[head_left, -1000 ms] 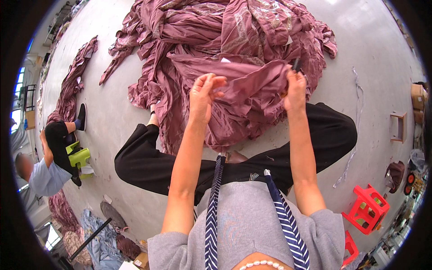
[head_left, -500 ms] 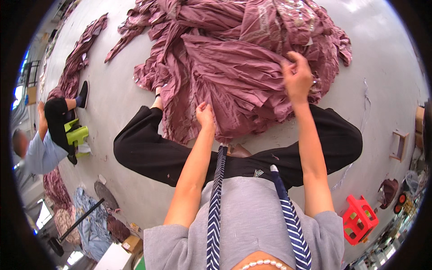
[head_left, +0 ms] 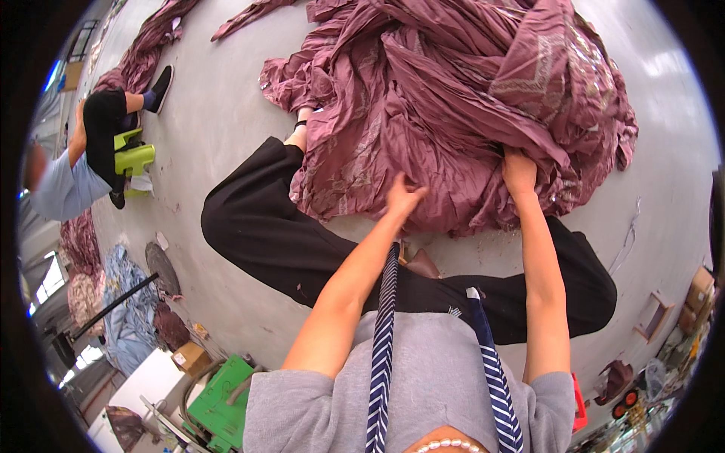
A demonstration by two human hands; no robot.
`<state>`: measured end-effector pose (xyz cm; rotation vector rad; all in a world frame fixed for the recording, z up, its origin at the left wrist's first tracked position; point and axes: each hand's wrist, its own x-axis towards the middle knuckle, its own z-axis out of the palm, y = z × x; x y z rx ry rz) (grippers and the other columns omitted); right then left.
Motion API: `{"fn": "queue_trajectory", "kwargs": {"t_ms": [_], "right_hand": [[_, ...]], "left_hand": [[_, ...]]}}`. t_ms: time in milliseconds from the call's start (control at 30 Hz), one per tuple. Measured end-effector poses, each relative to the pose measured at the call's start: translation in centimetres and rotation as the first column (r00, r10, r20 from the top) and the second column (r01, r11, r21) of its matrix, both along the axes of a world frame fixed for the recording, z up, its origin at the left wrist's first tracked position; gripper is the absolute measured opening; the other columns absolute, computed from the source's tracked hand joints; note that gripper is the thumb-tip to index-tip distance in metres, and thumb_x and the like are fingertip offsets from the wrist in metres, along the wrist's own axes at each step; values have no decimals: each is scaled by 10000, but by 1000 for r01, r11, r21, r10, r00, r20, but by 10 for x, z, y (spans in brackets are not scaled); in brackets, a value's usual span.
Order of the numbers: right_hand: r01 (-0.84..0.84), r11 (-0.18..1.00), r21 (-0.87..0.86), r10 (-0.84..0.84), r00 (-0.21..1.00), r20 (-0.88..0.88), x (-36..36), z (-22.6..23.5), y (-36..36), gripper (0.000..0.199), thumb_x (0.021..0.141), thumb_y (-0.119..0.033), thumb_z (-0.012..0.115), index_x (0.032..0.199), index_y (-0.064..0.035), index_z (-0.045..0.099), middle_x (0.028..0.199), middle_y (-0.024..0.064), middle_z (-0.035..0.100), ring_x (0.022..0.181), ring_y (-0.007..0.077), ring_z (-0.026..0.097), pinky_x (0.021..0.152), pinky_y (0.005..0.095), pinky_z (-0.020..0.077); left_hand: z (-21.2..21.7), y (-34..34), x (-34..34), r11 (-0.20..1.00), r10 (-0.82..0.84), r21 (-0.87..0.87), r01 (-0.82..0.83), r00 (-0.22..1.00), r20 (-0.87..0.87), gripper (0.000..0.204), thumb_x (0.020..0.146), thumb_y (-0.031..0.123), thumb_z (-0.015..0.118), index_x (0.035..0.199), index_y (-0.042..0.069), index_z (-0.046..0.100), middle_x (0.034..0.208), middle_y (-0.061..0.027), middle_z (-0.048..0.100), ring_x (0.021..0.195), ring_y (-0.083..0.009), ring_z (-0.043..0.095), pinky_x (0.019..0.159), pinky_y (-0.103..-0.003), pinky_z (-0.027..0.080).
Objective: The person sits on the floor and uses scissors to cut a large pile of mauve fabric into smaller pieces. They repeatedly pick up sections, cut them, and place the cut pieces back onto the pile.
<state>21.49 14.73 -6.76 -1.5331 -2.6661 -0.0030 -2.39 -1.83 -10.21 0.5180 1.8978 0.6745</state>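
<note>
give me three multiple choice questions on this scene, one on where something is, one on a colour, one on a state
1. Where does the heap of cloth lie?
A. on the grey floor in front of the seated person
B. on a table
C. in a box

2. What colour is the cloth?
A. bright yellow
B. dusty purple-red
C. white

3. What is the right hand doing?
A. hanging free in the air
B. resting on the knee
C. pushed in under a fold of the cloth, fingers hidden

Answers:
1. A, the cloth is spread over the floor past the black trousers.
2. B, the whole heap is purple-red with a pale pattern.
3. C, the cloth covers its fingers, while the left hand touches the cloth's near edge.
</note>
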Motion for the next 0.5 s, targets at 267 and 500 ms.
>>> {"fn": "queue_trajectory", "kwargs": {"t_ms": [267,500], "right_hand": [[-109,994,22,107,992,69,39,-32,55,343,822,-135,449,1135,-47,561,1127,202,559,1044,368,519,917,449,391],[102,986,-134,-124,978,-166,91,-80,165,331,826,-249,515,1109,-91,579,1100,159,569,1019,356,523,906,448,393]], "left_hand": [[8,117,102,989,10,113,-94,808,589,310,716,-6,639,1020,-57,608,952,-96,646,823,-188,602,744,-293,463],[-17,230,143,927,145,83,-366,554,820,380,736,28,662,1101,-32,578,1109,-108,595,972,-189,556,860,-293,435]]}}
